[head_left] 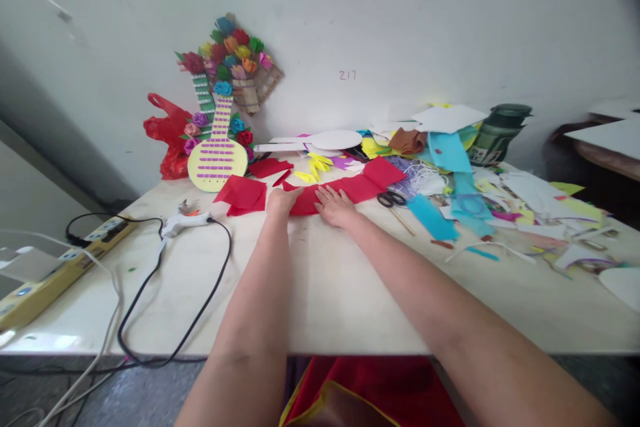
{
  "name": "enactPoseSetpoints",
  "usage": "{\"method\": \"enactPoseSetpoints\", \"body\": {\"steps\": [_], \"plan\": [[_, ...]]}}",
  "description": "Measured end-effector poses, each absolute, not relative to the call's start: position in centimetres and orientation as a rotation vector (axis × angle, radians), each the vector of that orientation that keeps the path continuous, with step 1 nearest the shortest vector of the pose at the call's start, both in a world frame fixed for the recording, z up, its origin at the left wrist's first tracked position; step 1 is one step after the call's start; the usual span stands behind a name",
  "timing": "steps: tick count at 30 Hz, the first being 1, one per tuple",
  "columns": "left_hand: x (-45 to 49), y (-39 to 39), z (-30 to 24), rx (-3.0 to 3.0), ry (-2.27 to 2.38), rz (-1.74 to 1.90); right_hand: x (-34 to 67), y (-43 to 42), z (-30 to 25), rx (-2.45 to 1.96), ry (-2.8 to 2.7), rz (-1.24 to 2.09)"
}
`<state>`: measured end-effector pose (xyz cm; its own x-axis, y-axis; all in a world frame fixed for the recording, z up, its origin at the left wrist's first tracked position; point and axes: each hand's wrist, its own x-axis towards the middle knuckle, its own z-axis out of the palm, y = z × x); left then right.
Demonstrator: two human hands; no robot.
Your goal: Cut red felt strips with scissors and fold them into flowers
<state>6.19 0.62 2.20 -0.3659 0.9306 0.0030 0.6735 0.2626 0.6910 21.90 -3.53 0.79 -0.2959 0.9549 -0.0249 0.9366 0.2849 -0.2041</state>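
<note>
A long red strip of crepe paper (355, 188) lies across the table in front of me, creased and folded in places. My right hand (336, 205) rests flat on its middle, fingers spread. To the left, my left hand (283, 200) presses on the same strip with the thumb stretched toward the right; its other fingers barely show. Beyond my left hand are folded red paper pieces (243, 193) and a red scrap (270, 167). Yellow paper pieces (315, 168) lie just behind the strip. Black-handled scissors (391, 199) sit near its right end.
A glue gun (185, 220) with a black cord lies left, near a yellow power strip (95, 247). A paper-flower guitar craft (219, 163) leans at the back beside a red plastic bag (170, 137). Paper scraps (530, 200) and a green bottle (500, 135) crowd the right side.
</note>
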Motion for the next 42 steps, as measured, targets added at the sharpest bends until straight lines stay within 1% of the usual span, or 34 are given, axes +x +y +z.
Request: {"method": "enactPoseSetpoints", "body": {"steps": [4, 10, 15, 19, 23, 31, 42], "plan": [[8.0, -0.5, 3.6, 1.481, 2.273, 0.619, 22.0, -3.4, 0.8, -1.802, -2.432, 0.28], [9.7, -1.7, 3.9, 1.597, 2.321, 0.53, 22.0, -3.4, 0.8, -1.801, -2.427, 0.29], [10.5, -2.1, 3.7, 1.612, 2.392, 0.51, 21.9, -3.0, 0.3, -1.795, -2.42, 0.265], [11.4, -2.3, 3.8, 1.641, 2.406, 0.562, 21.8, -2.9, 0.2, -1.81, -2.436, 0.256], [12.0, -2.2, 3.9, 1.689, 2.387, 0.609, 21.7, -2.8, 0.3, -1.824, -2.447, 0.255], [11.9, -1.7, 3.8, 1.622, 2.344, 0.558, 21.7, -3.0, 0.4, -1.817, -2.443, 0.255], [13.6, -2.6, 4.4, 1.715, 2.327, 0.609, 21.7, -3.3, 0.9, -1.831, -2.504, 0.226]]}}
